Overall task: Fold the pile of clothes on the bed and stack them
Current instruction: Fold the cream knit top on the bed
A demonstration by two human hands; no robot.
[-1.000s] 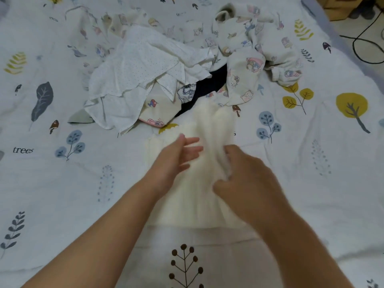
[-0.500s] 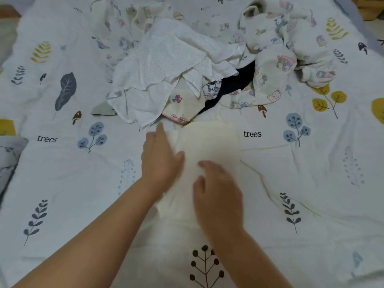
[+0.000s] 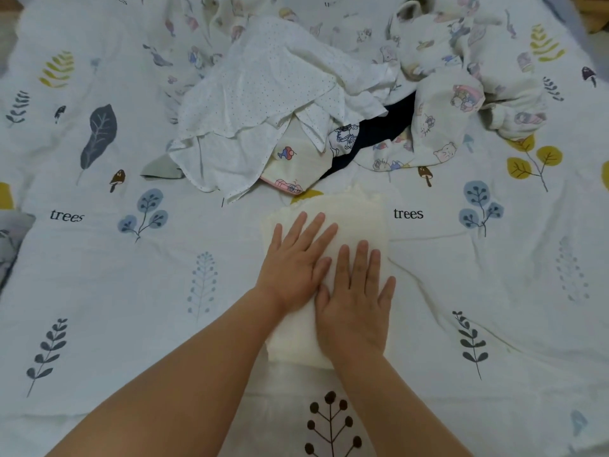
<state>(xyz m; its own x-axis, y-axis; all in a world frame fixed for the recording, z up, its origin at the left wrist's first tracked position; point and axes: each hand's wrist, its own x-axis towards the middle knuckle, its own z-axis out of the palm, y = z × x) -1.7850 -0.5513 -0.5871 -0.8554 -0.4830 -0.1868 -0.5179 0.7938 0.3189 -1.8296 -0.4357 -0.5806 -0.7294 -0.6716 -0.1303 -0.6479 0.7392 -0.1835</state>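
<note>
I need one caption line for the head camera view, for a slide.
Both hands, left and right, press flat on a folded cream garment on the bed, with the unfolded pile behind.

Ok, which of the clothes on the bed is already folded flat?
The cream garment under both hands, a neat rectangle apart from the pile; the dotted white piece and cartoon-print clothes lie crumpled.
</note>
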